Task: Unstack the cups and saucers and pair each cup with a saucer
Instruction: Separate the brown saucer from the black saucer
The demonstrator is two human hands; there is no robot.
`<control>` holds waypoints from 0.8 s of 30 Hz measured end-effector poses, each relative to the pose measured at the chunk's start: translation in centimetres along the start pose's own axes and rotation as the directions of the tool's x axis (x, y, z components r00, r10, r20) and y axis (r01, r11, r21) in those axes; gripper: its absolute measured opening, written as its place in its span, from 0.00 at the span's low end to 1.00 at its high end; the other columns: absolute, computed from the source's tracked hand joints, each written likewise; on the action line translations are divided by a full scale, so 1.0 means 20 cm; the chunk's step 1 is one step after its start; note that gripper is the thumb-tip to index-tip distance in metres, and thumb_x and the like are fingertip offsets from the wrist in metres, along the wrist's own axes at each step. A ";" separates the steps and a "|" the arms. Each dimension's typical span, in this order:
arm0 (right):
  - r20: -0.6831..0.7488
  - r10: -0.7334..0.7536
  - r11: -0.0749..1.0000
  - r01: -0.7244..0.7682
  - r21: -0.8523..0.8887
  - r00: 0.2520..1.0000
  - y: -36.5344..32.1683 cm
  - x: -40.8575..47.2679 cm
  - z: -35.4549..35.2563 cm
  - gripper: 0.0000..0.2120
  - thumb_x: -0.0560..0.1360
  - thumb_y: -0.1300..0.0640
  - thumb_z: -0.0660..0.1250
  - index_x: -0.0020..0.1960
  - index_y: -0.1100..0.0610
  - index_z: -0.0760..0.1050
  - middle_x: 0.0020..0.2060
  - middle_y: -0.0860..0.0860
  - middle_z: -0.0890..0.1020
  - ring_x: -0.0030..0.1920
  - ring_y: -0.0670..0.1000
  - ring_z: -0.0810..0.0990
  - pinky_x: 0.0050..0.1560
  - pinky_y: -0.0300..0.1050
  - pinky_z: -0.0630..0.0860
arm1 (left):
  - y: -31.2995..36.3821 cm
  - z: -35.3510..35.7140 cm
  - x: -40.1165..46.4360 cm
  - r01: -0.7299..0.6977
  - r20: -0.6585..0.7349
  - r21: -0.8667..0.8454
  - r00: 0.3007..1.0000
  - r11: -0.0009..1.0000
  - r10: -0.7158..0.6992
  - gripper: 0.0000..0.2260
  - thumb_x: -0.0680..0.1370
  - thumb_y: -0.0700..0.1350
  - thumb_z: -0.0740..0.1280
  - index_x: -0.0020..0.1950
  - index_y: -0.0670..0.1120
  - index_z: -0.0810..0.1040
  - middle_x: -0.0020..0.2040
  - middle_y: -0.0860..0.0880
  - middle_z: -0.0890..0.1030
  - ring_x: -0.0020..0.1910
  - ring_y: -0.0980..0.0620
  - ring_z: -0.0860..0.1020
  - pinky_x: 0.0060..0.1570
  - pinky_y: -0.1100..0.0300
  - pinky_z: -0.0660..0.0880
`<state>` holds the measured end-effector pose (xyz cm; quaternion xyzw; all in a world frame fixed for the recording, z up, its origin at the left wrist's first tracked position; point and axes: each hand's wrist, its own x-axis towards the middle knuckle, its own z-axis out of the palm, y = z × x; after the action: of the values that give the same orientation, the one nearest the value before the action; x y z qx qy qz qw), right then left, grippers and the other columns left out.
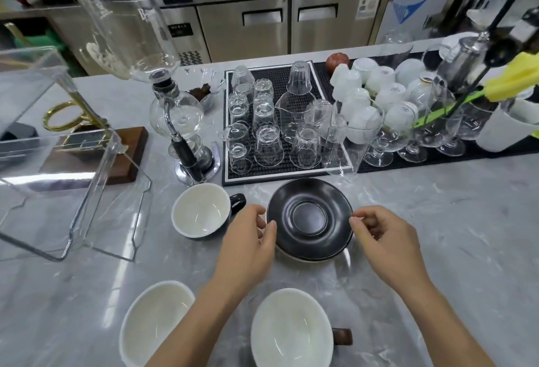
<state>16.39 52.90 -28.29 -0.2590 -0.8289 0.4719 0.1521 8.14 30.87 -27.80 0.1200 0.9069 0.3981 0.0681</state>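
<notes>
Black saucers, matte, are stacked [309,218] at centre frame on the grey marbled tabletop [437,235]; the top one is pinched at its rim from both sides. The left hand [248,242] is set against the left edge, fingertips curled onto the rim. The right hand [385,238] is closed on the right edge between thumb and forefinger. The top saucer is seen slightly offset from those beneath; a pale underside edge shows at the bottom of the stack.

Three cups, white inside and dark outside, are noted apart from the stack, none on a saucer: one [201,210] just left of the left hand, handle toward the saucers; one [156,323] at lower left; one [291,330] at lower centre between the forearms, handle to the right.

Beyond the stack, a black drying mat [280,78] with upturned glasses is recorded. A siphon brewer [178,121] stands to its left.
</notes>
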 end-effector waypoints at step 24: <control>0.087 0.045 0.971 -0.023 -0.239 0.995 0.02 0.06 0.05 0.19 0.75 0.51 0.70 0.31 0.61 0.72 0.22 0.49 0.72 0.27 0.50 0.71 0.31 0.46 0.69 | 0.00 0.03 0.07 0.112 0.059 0.123 0.991 0.986 -0.120 0.16 0.81 0.48 0.63 0.34 0.47 0.67 0.26 0.52 0.71 0.33 0.47 0.71 0.35 0.53 0.61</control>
<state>15.01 53.19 -29.18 -0.2675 -0.8810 0.3831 0.0737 7.01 31.63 -28.29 0.0841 0.9319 0.3341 0.1138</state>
